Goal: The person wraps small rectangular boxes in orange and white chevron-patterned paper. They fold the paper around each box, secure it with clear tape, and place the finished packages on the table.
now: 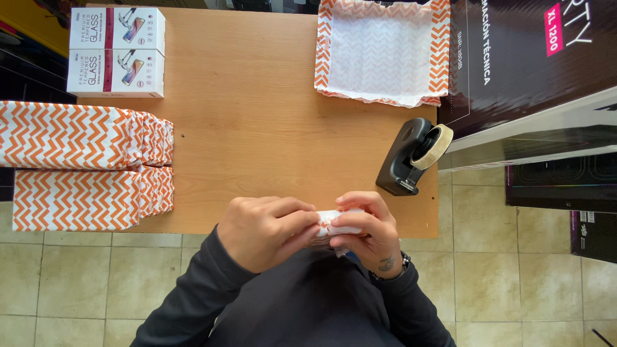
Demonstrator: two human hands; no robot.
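Hands pinch small white packet [335,222] together at counter [257,128] edge | left hand [267,231] and right hand [366,225] grasping it | step: folding wrap | next: tape dispenser [411,157] beyond right hand

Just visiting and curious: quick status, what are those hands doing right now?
Left hand and right hand both pinching small white paper-wrapped packet at wooden table edge. Tape dispenser beside right hand. Nothing in the way.

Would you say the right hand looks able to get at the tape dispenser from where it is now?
Probably yes: the tape dispenser stands just beyond the right hand with bare table between, though both hands pinch a small white packet.
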